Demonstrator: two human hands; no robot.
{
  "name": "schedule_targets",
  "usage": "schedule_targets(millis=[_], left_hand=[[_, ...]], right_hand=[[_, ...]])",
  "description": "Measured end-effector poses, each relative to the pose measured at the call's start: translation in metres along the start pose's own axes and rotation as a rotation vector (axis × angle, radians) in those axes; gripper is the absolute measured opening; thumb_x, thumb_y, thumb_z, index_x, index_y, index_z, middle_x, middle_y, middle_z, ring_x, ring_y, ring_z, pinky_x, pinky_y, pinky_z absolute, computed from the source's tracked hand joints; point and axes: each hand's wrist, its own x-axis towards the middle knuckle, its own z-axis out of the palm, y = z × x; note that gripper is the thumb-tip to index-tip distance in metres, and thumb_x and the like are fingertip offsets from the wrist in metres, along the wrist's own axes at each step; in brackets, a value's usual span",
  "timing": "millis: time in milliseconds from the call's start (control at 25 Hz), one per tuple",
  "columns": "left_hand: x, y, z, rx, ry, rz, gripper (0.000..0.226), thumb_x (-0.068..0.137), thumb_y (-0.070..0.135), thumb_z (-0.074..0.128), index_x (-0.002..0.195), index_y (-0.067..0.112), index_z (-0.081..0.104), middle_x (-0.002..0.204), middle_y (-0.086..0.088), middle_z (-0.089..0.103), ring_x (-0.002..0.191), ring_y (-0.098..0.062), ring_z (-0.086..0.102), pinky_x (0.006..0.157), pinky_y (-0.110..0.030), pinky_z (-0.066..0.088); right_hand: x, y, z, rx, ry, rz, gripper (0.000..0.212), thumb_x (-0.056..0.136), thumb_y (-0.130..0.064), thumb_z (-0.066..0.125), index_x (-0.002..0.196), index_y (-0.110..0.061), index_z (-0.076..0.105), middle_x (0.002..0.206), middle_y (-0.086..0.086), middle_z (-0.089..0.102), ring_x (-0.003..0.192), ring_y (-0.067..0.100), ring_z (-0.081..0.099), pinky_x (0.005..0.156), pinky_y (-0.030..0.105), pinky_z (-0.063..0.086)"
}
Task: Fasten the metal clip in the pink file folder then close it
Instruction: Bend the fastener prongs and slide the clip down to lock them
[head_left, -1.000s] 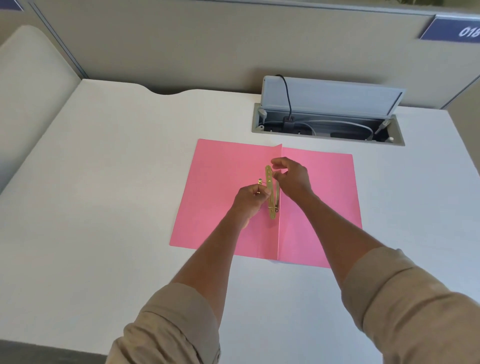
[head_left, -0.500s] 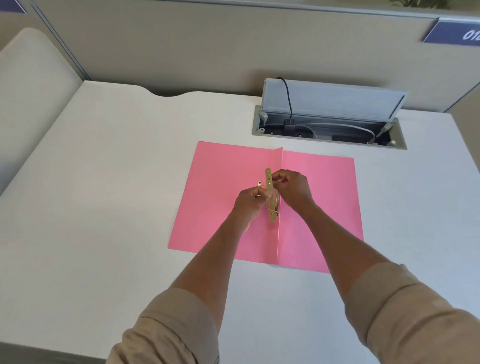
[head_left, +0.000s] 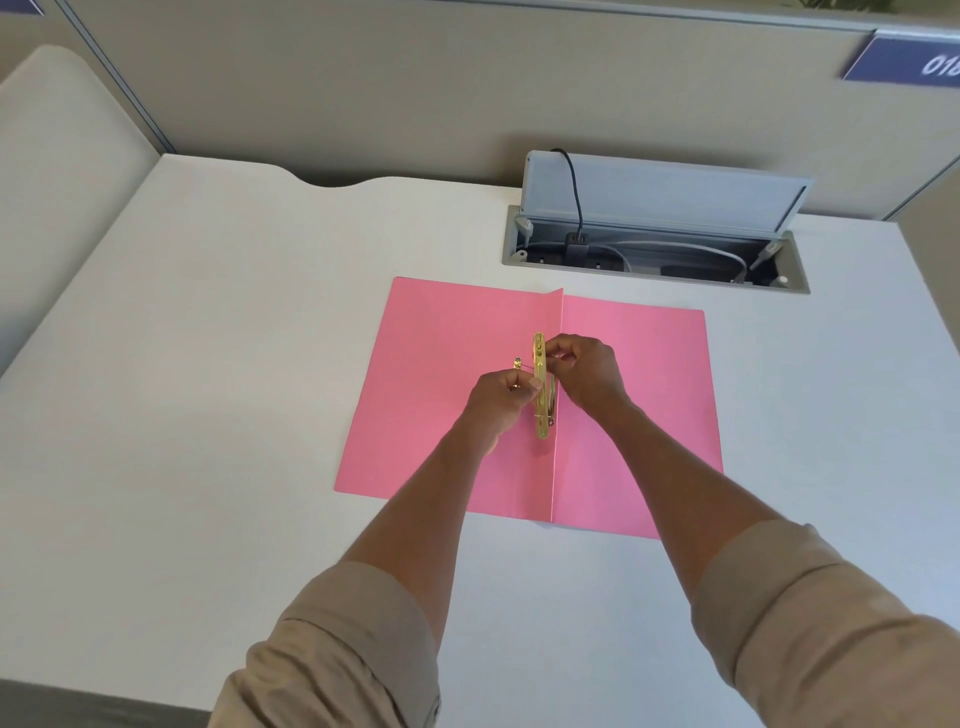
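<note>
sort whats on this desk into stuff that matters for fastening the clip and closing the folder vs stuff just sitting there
Part of the job:
pink file folder, lying open
metal clip beside the fold
left hand and right hand, both pinching clip parts

Just there:
cable box with its lid up
black cable
blue sign on the partition

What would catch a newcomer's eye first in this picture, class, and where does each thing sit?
The open pink file folder lies flat in the middle of the white desk, its bright colour standing out. At its centre fold, the left hand and right hand pinch at the gold metal clip. Behind the folder, an open cable hatch with plugged-in wires sits in the desk's far edge.
</note>
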Motion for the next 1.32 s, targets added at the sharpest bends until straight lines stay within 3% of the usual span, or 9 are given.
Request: schedule_targets(millis=[200, 320, 480, 640, 760, 880, 1000, 1160, 1320], left_hand=[[0.005, -0.001, 0.006, 0.019, 0.045, -0.045, 0.012, 0.093, 0.02, 0.069, 0.096, 0.011, 0.076, 0.084, -0.003, 0.067, 0.066, -0.013, 0.053, 0.067, -0.025, 0.042], [0.008, 0.001, 0.008, 0.047, 0.06, -0.066, 0.008, 0.091, 0.023, 0.071, 0.087, 0.017, 0.076, 0.089, -0.004, 0.072, 0.076, -0.018, 0.06, 0.073, -0.03, 0.046], [0.01, 0.011, 0.008, 0.14, 0.086, -0.132, 0.012, 0.087, 0.025, 0.073, 0.075, 0.024, 0.075, 0.085, -0.004, 0.075, 0.053, -0.015, 0.05, 0.06, -0.027, 0.045], [0.013, 0.019, 0.007, 0.22, 0.094, -0.172, 0.007, 0.08, 0.027, 0.075, 0.073, 0.025, 0.075, 0.084, -0.005, 0.079, 0.046, -0.019, 0.05, 0.056, -0.027, 0.047], [0.013, 0.025, 0.01, 0.296, 0.07, -0.18, 0.004, 0.077, 0.025, 0.073, 0.075, 0.025, 0.076, 0.084, -0.004, 0.079, 0.052, -0.024, 0.057, 0.06, -0.029, 0.049], [0.013, 0.029, 0.012, 0.351, 0.036, -0.165, 0.007, 0.079, 0.021, 0.074, 0.081, 0.025, 0.079, 0.087, -0.005, 0.079, 0.074, -0.028, 0.072, 0.067, -0.032, 0.055], [0.013, 0.031, 0.01, 0.426, 0.019, -0.144, 0.011, 0.081, 0.02, 0.074, 0.089, 0.023, 0.08, 0.091, -0.003, 0.079, 0.083, -0.027, 0.075, 0.07, -0.031, 0.056], [0.011, 0.033, 0.012, 0.534, 0.033, -0.127, 0.017, 0.079, 0.028, 0.075, 0.092, 0.019, 0.079, 0.08, -0.003, 0.075, 0.064, -0.025, 0.066, 0.062, -0.027, 0.05], [0.009, 0.032, 0.014, 0.61, 0.063, -0.093, 0.021, 0.079, 0.039, 0.077, 0.079, 0.019, 0.074, 0.06, 0.001, 0.064, 0.052, -0.02, 0.06, 0.056, -0.023, 0.045]], right_hand=[[-0.01, 0.004, -0.002, 0.041, 0.09, 0.021, 0.018, 0.092, -0.01, 0.065, 0.107, -0.015, 0.072, 0.099, -0.006, 0.068, 0.086, 0.011, 0.063, 0.075, 0.02, 0.047], [-0.027, 0.009, -0.003, 0.148, 0.134, 0.117, 0.015, 0.091, -0.01, 0.059, 0.092, -0.017, 0.072, 0.085, -0.006, 0.072, 0.073, 0.011, 0.065, 0.066, 0.024, 0.053], [-0.046, 0.016, 0.0, 0.216, 0.054, 0.231, 0.017, 0.088, -0.008, 0.059, 0.082, -0.017, 0.072, 0.073, 0.005, 0.075, 0.059, 0.015, 0.066, 0.051, 0.025, 0.053], [-0.057, 0.02, 0.002, 0.192, 0.012, 0.232, 0.012, 0.083, -0.009, 0.065, 0.078, -0.015, 0.074, 0.066, 0.004, 0.072, 0.056, 0.015, 0.06, 0.057, 0.03, 0.051], [-0.06, 0.022, 0.001, 0.169, 0.008, 0.227, 0.007, 0.082, -0.012, 0.07, 0.077, -0.016, 0.073, 0.066, 0.005, 0.071, 0.06, 0.017, 0.059, 0.063, 0.035, 0.053], [-0.06, 0.023, 0.0, 0.16, 0.024, 0.235, 0.006, 0.081, -0.013, 0.071, 0.076, -0.017, 0.073, 0.069, 0.006, 0.073, 0.062, 0.019, 0.062, 0.066, 0.041, 0.057], [-0.06, 0.023, 0.001, 0.149, 0.032, 0.251, 0.005, 0.079, -0.017, 0.074, 0.075, -0.017, 0.072, 0.071, 0.008, 0.074, 0.063, 0.02, 0.065, 0.067, 0.04, 0.058], [-0.058, 0.025, 0.001, 0.131, 0.036, 0.29, 0.007, 0.077, -0.017, 0.075, 0.073, -0.014, 0.07, 0.069, 0.01, 0.073, 0.054, 0.018, 0.062, 0.057, 0.034, 0.055], [-0.056, 0.029, -0.001, 0.143, -0.006, 0.352, 0.008, 0.078, -0.013, 0.073, 0.076, -0.006, 0.07, 0.063, 0.01, 0.073, 0.049, 0.018, 0.062, 0.057, 0.035, 0.058]])
